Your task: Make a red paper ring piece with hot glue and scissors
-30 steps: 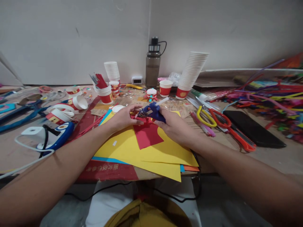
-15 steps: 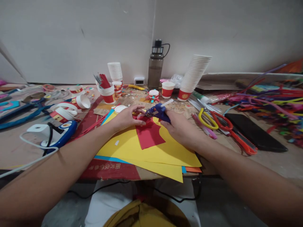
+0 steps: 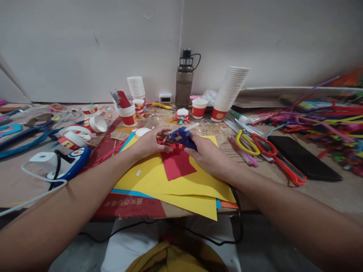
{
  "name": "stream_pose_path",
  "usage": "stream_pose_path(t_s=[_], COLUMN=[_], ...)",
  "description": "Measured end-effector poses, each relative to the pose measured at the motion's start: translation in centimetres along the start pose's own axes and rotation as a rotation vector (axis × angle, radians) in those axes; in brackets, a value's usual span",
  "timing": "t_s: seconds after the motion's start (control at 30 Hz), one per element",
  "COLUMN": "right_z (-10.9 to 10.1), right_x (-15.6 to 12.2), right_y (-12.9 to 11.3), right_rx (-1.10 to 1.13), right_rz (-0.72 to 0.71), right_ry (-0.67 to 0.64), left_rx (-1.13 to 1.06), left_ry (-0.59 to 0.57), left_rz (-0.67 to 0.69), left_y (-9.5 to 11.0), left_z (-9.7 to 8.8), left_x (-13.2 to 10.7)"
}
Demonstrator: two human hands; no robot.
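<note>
This looks like a craft workroom: a worn bench point(image 3: 334, 193) against plain pale walls point(image 3: 113, 45), crowded with coloured paper point(image 3: 210, 185), a leaning stack of paper cups point(image 3: 231, 88), scissors point(image 3: 251, 152), a heap of bright craft strips point(image 3: 326, 130) and 1 blue glue gun point(image 3: 184, 138). Small scraps point(image 3: 138, 173) litter the work area.

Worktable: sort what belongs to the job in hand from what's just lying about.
Apparently in the job:
- blue hot-glue gun, in the right hand
- red paper, below it
- yellow paper sheets, under the red

Apparently just lying about:
- water bottle
- black smartphone
- white charger
</note>
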State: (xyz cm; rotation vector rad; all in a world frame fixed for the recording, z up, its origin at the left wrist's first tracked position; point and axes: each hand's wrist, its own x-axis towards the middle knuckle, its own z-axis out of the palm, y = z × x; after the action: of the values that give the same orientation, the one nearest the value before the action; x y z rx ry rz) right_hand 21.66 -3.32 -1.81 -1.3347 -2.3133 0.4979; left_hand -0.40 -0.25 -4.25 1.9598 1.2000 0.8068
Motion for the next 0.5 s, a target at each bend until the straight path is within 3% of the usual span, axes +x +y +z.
stream_pose_path(t_s=[0.5], right_z=[-0.26], right_x=[0.33], right_y=[0.44], right_rx=[0.08], right_rz=[0.021], right_ry=[-0.047], left_rx=[-0.038], left_ry=[0.007], left_rz=[-0.041], left_y=[0.13], left_z=[0.15], left_x=[0.03])
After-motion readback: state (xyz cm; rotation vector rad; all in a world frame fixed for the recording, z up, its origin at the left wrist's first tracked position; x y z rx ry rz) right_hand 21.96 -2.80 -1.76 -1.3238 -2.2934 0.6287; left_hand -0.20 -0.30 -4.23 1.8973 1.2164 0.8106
